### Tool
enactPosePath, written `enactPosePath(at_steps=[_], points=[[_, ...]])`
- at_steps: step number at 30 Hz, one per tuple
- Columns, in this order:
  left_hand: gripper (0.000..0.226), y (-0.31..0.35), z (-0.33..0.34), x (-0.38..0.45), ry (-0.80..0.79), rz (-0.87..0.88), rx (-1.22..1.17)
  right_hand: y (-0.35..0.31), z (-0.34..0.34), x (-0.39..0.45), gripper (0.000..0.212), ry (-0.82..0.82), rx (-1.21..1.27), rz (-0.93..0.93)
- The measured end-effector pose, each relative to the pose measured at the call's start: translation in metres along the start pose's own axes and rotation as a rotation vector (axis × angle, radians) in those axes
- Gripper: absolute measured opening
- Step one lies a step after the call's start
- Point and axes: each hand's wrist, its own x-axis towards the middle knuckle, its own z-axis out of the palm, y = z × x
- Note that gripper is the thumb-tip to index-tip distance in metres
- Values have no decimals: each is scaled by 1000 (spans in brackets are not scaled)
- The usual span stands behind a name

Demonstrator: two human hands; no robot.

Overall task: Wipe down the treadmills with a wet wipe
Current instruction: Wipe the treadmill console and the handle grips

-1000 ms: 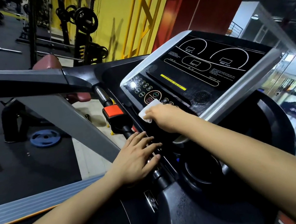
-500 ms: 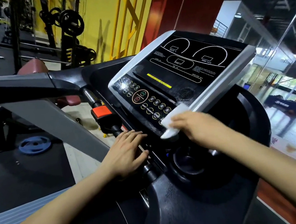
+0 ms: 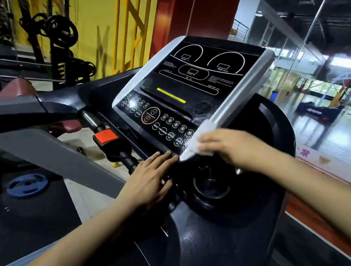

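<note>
While the treadmill console is tilted up ahead, a white wet wipe is pressed on its lower right corner, beside the silver side rail, and held under the curled fingers of the right hand. The left hand is laid flat, fingers straight, just below the console's button strip. A cup holder is seen below the console.
</note>
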Motion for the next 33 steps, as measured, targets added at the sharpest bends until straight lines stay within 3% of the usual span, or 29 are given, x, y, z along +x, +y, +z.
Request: enactPosePath(at_steps=[5,7,9,11,14,18,21,24,27,30,33], points=[[71,19,-2,11,29,70,-6,38,-16,-8,55,193,6,468],[71,30,-3,19,47,117,-13,21,-9,-2,52,205,16,408],[72,39,-3,25,53,153,-15,-4,4,1,48,119,19,202],[73,44,-1,26,55,164,-47,-13,9,1,42,16,30,125],[80,47,1,23,48,122,-98,15,-2,12,40,-14,-75,254],[75,49,-4,24,33,98,-106,61,-23,27,40,60,-172,573],[64,52,-8,30,39,90,-91,60,-23,33,38,84,-145,617],[62,55,-8,38,78,102,-55,25,-7,22,39,-22,-35,314],[54,59,-5,52,138,115,-33,12,6,-4,43,89,31,74],[47,69,-1,65,172,119,37,64,-3,1,48,240,35,285],[56,85,1,77,201,68,81,123,-25,8,45,281,39,537]])
